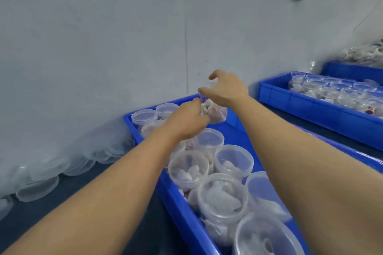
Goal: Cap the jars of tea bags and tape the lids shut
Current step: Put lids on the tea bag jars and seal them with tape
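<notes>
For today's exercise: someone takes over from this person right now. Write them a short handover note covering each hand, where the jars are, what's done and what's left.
Left hand grips a raised jar of tea bags from below; right hand curls over its top, whether holding a lid cannot be told.
Near blue tray holds open, uncapped jars.
Clear lids lie along the wall, left.
Far tray holds more jars; capping there unclear.
Left: cap the near jars, tape all lids. No tape visible.

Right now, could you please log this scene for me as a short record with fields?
held jar: clear jar of tea bags, raised over the near bin's far end
left hand: grips the jar's side
right hand: curled over the jar's top
near bin: blue, holds open jars of tea bags
far bin: blue, holds more jars
lids: clear stacks along the wall
</notes>
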